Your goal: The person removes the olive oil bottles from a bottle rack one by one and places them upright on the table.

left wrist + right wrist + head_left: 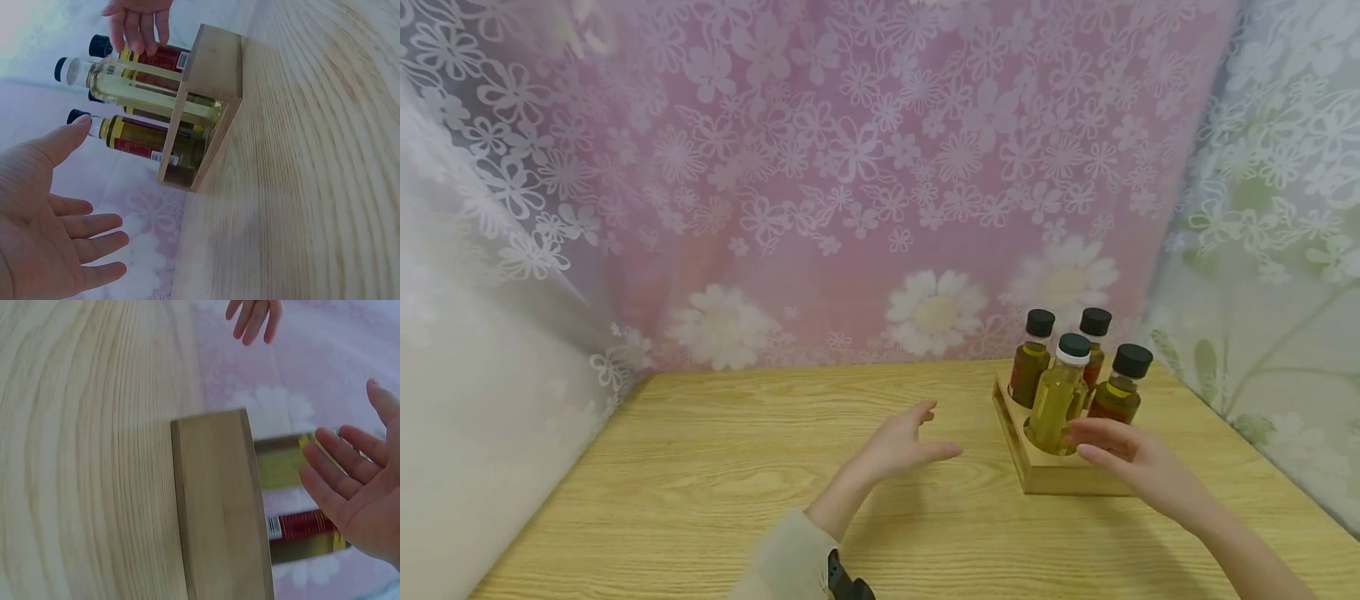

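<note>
A wooden rack (1060,477) on the right of the table holds several glass bottles with black caps. The front-left one, a bottle of pale yellow oil (1054,408), has a white collar and no red label. Darker oil bottles with red labels stand around it, one of them (1028,371) at the back left. My right hand (1138,467) is at the rack's front, fingers loosely bent beside the pale bottle; whether they touch it I cannot tell. Left of the rack my left hand (898,446) hovers over the table with fingers spread, holding nothing.
The light wood table (715,467) extends to the left of the rack. Behind it hangs a pink curtain with white flowers (865,208). Sheer floral curtains (1285,250) border the sides. A dark watch (847,579) is on the left wrist.
</note>
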`<state>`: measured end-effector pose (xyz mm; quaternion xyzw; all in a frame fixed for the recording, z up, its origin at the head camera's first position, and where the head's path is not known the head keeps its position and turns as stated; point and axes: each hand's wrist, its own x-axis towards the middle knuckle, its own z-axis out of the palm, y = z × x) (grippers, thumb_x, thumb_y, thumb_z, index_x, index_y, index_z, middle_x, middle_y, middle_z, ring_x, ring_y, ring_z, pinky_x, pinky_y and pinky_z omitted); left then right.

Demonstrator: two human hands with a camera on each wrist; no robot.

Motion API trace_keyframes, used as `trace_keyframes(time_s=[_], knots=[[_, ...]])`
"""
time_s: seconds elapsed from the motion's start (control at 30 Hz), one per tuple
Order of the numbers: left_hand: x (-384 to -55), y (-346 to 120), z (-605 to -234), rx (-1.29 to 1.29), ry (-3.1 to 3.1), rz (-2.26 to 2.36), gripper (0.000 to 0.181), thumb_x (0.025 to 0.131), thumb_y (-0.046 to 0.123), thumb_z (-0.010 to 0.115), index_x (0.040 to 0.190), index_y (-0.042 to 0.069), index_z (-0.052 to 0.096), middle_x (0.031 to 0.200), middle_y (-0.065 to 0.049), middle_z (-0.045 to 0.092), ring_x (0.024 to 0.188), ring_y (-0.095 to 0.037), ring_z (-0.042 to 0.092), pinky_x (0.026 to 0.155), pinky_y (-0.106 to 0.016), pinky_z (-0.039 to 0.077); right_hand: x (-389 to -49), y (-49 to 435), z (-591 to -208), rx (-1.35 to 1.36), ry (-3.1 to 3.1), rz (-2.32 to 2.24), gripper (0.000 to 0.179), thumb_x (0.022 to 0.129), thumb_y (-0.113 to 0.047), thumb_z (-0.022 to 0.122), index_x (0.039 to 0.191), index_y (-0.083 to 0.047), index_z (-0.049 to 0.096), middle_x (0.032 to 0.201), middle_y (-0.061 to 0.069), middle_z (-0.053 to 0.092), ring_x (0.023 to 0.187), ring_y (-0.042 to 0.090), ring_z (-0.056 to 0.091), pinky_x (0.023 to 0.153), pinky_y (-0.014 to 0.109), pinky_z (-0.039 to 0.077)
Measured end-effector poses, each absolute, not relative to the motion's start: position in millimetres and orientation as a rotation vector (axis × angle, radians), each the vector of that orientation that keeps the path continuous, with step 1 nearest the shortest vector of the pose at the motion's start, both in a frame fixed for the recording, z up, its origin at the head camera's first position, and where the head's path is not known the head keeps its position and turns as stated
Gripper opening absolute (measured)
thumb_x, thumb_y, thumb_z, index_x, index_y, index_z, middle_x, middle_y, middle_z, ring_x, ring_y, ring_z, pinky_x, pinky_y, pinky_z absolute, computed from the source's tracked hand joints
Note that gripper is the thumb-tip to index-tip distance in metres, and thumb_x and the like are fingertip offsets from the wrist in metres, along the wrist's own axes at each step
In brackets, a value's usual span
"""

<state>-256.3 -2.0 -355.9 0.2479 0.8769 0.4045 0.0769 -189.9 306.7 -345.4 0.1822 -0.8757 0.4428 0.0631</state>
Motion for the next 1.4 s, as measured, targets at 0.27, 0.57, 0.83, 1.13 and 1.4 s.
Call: trace_keyframes(time_s=[0.27, 0.57, 0.83, 1.13, 1.4], knots=[[-259.6, 17.1, -361.0, 0.742, 2.591, 1.273, 0.076, 0.084, 0.043, 0.066, 0.143, 0.008, 0.034, 0.135, -0.01, 0.048, 0.123, -0.027, 0.045, 0.095, -0.041, 0.042, -188.6, 356.5, -354.0, 0.389, -2.731, 1.178, 0.034, 0.097, -0.017, 0.051, 0.124, 0.004, 0.053, 0.107, -0.017, 0.061, 0.089, -0.001, 0.06, 0.069, 0.02, 0.05], [-262.5, 47.5, -369.8, 0.688, 2.571, 1.313, 0.07, 0.082, 0.042, 0.068, 0.139, 0.011, 0.042, 0.13, -0.008, 0.053, 0.118, -0.023, 0.05, 0.093, -0.036, 0.044, -195.0, 398.2, -364.3, 0.197, -2.764, 1.077, 0.053, 0.096, -0.024, 0.052, 0.133, 0.011, 0.036, 0.105, -0.013, 0.06, 0.086, -0.017, 0.048, 0.064, 0.019, 0.048], [-266.6, 66.1, -378.7, 0.627, 2.549, 1.304, 0.074, 0.082, 0.04, 0.069, 0.141, 0.01, 0.037, 0.131, -0.007, 0.052, 0.119, -0.022, 0.049, 0.093, -0.036, 0.044, -212.5, 410.5, -376.9, 0.273, -2.899, 0.952, 0.069, 0.096, -0.024, 0.053, 0.139, 0.015, 0.017, 0.128, 0.039, 0.038, 0.112, 0.03, 0.05, 0.077, 0.054, 0.046], [-269.7, 84.3, -385.4, 0.604, 2.54, 1.266, 0.081, 0.079, 0.044, 0.071, 0.142, 0.009, 0.034, 0.13, -0.006, 0.052, 0.117, -0.019, 0.05, 0.092, -0.033, 0.043, -226.1, 408.1, -391.2, 0.374, -2.993, 1.045, 0.077, 0.093, -0.022, 0.057, 0.14, 0.017, 0.009, 0.131, 0.046, 0.027, 0.116, 0.06, 0.03, 0.08, 0.062, 0.041], [-266.3, 99.4, -386.5, 0.59, 2.53, 1.264, 0.081, 0.078, 0.044, 0.072, 0.14, 0.008, 0.036, 0.13, -0.006, 0.052, 0.117, -0.019, 0.05, 0.092, -0.033, 0.044, -233.8, 405.2, -391.8, 0.413, -2.999, 1.139, 0.08, 0.092, -0.021, 0.058, 0.141, 0.016, 0.005, 0.132, 0.049, 0.02, 0.117, 0.064, 0.024, 0.082, 0.066, 0.037]])
